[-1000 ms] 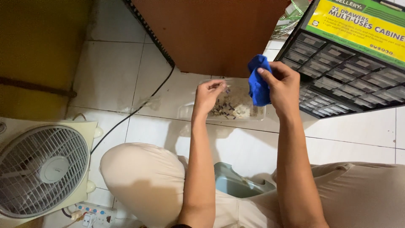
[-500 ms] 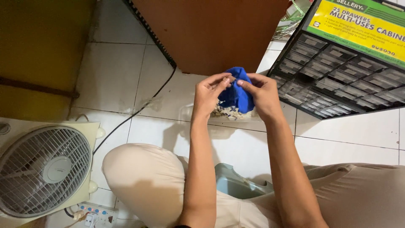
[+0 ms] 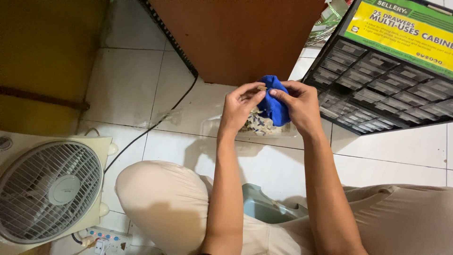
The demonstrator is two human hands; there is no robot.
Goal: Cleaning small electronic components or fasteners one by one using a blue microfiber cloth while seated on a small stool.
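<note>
Now both hands pinch the blue pouch (image 3: 275, 105) between them: left hand (image 3: 239, 108) and right hand (image 3: 298, 107) each clenched in a fingertip grip on its mouth, directly above the clear tray (image 3: 213, 126) of small parts, so spills land inside.

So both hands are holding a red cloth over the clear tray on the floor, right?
Not quite: the cloth is blue, not red. The head view shows the left hand and right hand both holding it over the clear tray on the floor.
</note>
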